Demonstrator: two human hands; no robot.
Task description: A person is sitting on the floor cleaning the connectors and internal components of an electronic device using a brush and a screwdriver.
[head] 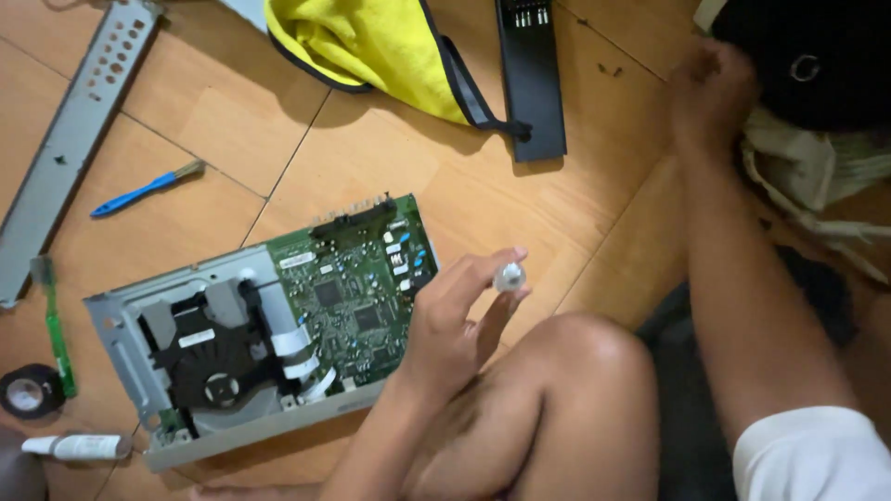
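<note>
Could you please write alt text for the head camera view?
The left hand pinches a small clear cap beside an opened disc drive with a green circuit board on a wooden floor. The right hand reaches into a dark bag.

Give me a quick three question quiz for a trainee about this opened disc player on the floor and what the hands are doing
1. True or false: the left hand pinches a small whitish cap-like piece between its fingertips.
2. Which lies nearest the blue-handled brush? A) the long grey metal bracket B) the black tape roll C) the yellow cloth
3. Fill in: the green circuit board sits on the ____ half of the opened disc player, as the camera sees it.

Key: 1 true. 2 A. 3 right. The right hand reaches away to a dark item at the upper right; its grip cannot be made out.
</note>
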